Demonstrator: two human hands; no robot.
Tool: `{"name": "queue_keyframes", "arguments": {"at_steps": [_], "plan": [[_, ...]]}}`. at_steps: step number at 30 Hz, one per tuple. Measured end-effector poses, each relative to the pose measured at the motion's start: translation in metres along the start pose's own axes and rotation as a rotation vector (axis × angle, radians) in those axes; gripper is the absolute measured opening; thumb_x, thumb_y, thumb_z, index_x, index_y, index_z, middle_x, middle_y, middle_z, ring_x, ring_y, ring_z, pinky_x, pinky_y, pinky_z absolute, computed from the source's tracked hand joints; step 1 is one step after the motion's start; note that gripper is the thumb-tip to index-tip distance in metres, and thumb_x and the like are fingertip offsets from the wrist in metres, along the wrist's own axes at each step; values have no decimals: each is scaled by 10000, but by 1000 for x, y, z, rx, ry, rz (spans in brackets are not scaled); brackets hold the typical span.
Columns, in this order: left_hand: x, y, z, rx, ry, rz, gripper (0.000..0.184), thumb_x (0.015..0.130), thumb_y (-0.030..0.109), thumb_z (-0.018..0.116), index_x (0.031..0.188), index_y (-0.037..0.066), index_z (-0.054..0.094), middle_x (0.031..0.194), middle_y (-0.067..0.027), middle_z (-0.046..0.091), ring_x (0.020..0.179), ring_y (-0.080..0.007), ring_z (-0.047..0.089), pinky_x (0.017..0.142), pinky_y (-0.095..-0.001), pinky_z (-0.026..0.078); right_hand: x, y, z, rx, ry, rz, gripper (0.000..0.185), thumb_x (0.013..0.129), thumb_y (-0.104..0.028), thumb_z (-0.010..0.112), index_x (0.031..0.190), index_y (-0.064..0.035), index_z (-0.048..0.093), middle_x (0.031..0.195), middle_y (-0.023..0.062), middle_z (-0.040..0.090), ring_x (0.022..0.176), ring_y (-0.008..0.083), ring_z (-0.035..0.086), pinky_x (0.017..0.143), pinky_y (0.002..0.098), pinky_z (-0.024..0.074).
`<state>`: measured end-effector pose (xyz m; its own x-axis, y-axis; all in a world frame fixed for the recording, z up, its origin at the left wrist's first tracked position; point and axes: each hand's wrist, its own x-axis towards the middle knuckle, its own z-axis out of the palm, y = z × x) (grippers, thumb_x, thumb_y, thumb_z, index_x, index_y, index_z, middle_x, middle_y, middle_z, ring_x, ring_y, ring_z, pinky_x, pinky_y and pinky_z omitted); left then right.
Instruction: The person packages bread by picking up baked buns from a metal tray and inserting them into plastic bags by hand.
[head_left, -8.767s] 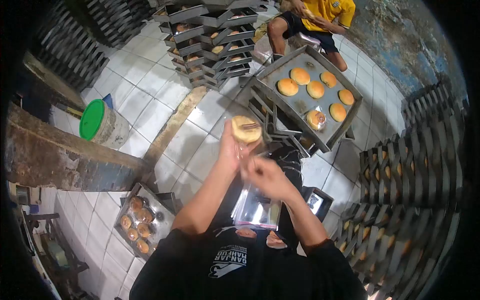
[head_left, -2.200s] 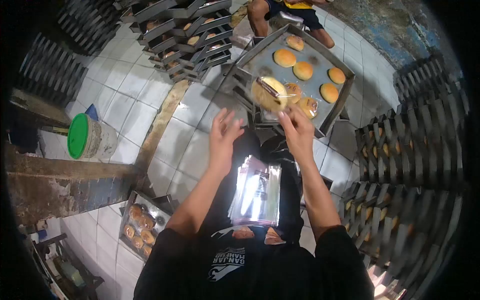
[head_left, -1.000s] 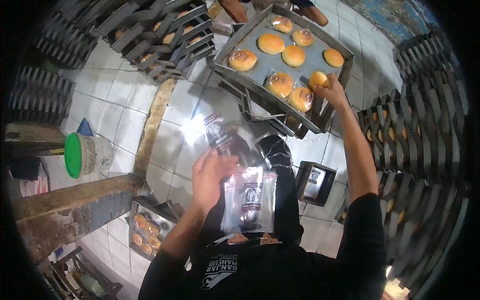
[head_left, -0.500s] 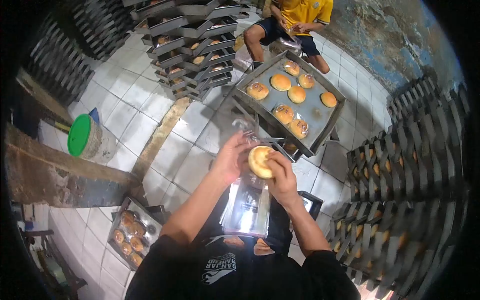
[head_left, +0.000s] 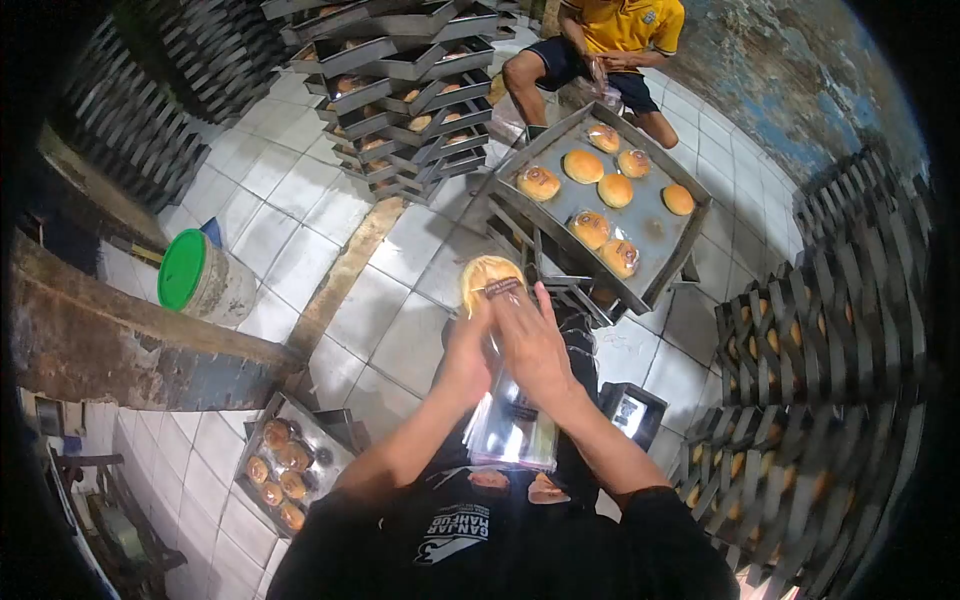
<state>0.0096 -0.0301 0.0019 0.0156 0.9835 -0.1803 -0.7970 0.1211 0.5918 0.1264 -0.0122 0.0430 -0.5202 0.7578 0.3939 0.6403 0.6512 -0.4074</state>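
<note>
As the left hand (head_left: pixel 466 352) grasps the bagged bun (head_left: pixel 487 271) above a stack of clear bags (head_left: pixel 508 435), here's the right hand (head_left: pixel 532 345) laid across it, grip unclear, near the tray (head_left: pixel 652 222).

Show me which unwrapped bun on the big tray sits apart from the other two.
The bun near the right edge, in the picture, of the big tray; the other two unwrapped buns sit close together.

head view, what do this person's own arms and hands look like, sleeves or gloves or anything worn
Short black sleeves belong to a black shirt with white lettering. The forearms are bare. The left hand and right hand show no gloves; no watch is visible.
</note>
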Motion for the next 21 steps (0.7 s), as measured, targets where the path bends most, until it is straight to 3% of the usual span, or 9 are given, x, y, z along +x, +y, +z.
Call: {"name": "queue_keyframes", "arguments": {"at_steps": [2,5,6,10,13,15,18,19,21], "plan": [[30,20,-10,-213,-222,14,434,1070,383,516,1401,103,525,1398,-64,574,1294,-219,536,1096,-405,440,8,5,-2,-20,11,-25,394,859,-85,617,1250,-41,595,1310,162,618,1290,332,539,1182,605,291],[31,-6,23,-66,163,89,448,1066,413,492,1387,104,539,1356,-90,601,1256,-238,570,1101,-413,437,18,14,-9,-58,-65,-39,399,846,-83,637,1243,-50,600,1288,154,633,1269,329,557,1170,622,297],[36,-8,24,-169,192,73,496,1063,459,449,1372,82,544,1314,-120,620,1198,-269,607,1070,-449,476,23,4,-24,27,-70,-3,368,906,-88,655,1267,-40,599,1245,153,652,1211,337,609,1157,518,353],[46,18,8,-347,120,-134,723,1052,662,285,1375,62,529,1288,-145,617,1174,-312,609,1025,-516,525,-1,-8,-31,567,-77,50,96,943,-109,657,997,-30,666,1028,130,689,951,317,680,840,398,532],[58,9,-5,-225,18,-214,724,1055,659,263,1369,67,537,1296,-151,624,1196,-313,609,1052,-546,507,-9,-11,-26,524,-204,105,91,965,-113,657,951,-26,636,951,109,684,857,289,665,755,353,524],[63,14,-21,-76,-3,-68,703,1056,652,273,1379,83,530,1337,-141,617,1233,-306,599,1068,-562,488,-25,-27,-60,1403,-601,17,186,983,-151,686,858,-35,613,879,81,681,825,184,654,727,330,508],[51,44,-43,-199,47,-102,670,1052,640,323,1375,92,534,1363,-120,616,1243,-299,601,1069,-549,484,-38,-18,-69,1367,-563,-63,214,844,-128,835,880,-42,643,949,88,686,910,194,668,770,316,516],[37,45,-34,-232,13,-188,650,1053,627,347,1375,94,534,1360,-121,615,1242,-297,599,1062,-547,488,-39,-12,-55,918,-290,352,240,794,-92,853,932,-27,667,1039,106,676,968,258,670,799,340,531],[-1,41,-14,-296,-51,-360,612,1054,601,394,1373,98,534,1354,-123,615,1241,-293,597,1049,-542,496,-16,-6,-42,113,302,124,290,765,-53,849,1006,-18,691,1095,128,660,1009,294,660,826,368,544]]}}
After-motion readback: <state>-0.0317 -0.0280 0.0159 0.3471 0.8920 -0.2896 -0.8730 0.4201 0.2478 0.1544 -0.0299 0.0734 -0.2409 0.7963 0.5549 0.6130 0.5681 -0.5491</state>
